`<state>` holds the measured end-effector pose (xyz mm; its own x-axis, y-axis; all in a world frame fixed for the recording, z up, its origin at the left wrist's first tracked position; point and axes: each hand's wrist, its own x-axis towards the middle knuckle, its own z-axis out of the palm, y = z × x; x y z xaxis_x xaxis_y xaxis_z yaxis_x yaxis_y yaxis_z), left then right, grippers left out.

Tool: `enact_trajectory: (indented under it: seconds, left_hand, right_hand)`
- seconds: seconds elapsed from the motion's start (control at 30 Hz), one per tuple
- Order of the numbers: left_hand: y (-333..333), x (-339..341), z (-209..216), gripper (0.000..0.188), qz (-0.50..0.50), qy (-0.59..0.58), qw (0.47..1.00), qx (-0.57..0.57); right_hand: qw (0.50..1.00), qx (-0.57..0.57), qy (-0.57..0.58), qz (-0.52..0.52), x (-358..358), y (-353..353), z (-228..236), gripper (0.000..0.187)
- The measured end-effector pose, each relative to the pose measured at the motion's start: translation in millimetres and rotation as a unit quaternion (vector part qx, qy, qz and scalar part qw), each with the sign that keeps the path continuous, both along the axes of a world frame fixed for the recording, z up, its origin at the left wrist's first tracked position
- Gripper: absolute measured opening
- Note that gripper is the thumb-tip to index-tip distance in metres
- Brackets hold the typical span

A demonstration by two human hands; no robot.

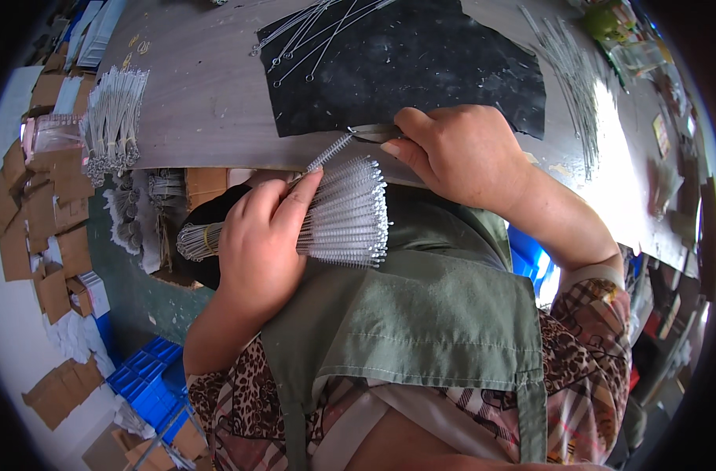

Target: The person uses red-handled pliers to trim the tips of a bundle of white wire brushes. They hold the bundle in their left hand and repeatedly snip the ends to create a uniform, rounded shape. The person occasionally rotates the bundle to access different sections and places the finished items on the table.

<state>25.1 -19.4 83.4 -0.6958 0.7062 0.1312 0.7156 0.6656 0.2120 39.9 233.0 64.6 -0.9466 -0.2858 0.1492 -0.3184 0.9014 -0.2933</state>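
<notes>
My left hand is closed round a bundle of thin wire brushes, their white bristle ends fanned out to the right. A yellowish band ties the wire handles that stick out on the left. One brush stands up apart from the bundle, angled toward my right hand. That hand is closed on a slim two-armed metal tool, whose tip is at the single brush's end. Whether it is tweezers or snips I cannot tell, and its grip end is hidden in my fingers.
A black mat lies on the grey table, with loose looped wires at its far edge. More wires lie on the right. A banded wire bundle rests at the left edge. Blue crates and cardboard are lower left.
</notes>
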Motion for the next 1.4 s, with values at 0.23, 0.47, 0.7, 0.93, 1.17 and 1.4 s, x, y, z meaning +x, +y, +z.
enact_trajectory:
  seconds: [0.23,0.47,0.7,0.93,1.17,1.4]
  left_hand:
    - [2.4,-2.4,-1.7,0.039,-0.014,0.091,0.995,-0.028]
    - [4.3,-3.5,-4.3,0.037,-0.027,0.116,0.992,-0.042]
    - [2.3,-3.4,-3.4,0.042,-0.005,0.036,0.999,-0.013]
    - [-1.3,-13.8,-20.2,0.043,0.060,-0.341,0.910,0.230]
    - [0.2,-12.0,-42.6,0.052,0.070,-0.541,0.744,0.387]
    - [-0.8,-13.3,-56.3,0.054,0.023,-0.556,0.721,0.413]
  right_hand:
    - [0.999,0.006,-0.041,-0.001,-2.5,1.8,4.8,0.037]
    - [0.998,0.017,-0.058,-0.002,-5.1,2.4,2.3,0.038]
    - [0.993,-0.052,-0.096,-0.045,-8.1,6.3,-1.7,0.040]
    - [0.741,-0.639,-0.207,-0.005,-12.0,-7.7,-34.0,0.023]
    - [0.440,-0.843,-0.307,-0.024,-19.2,-26.5,-55.0,0.013]
    - [0.557,-0.779,-0.281,-0.067,-14.4,-47.9,-60.3,0.012]
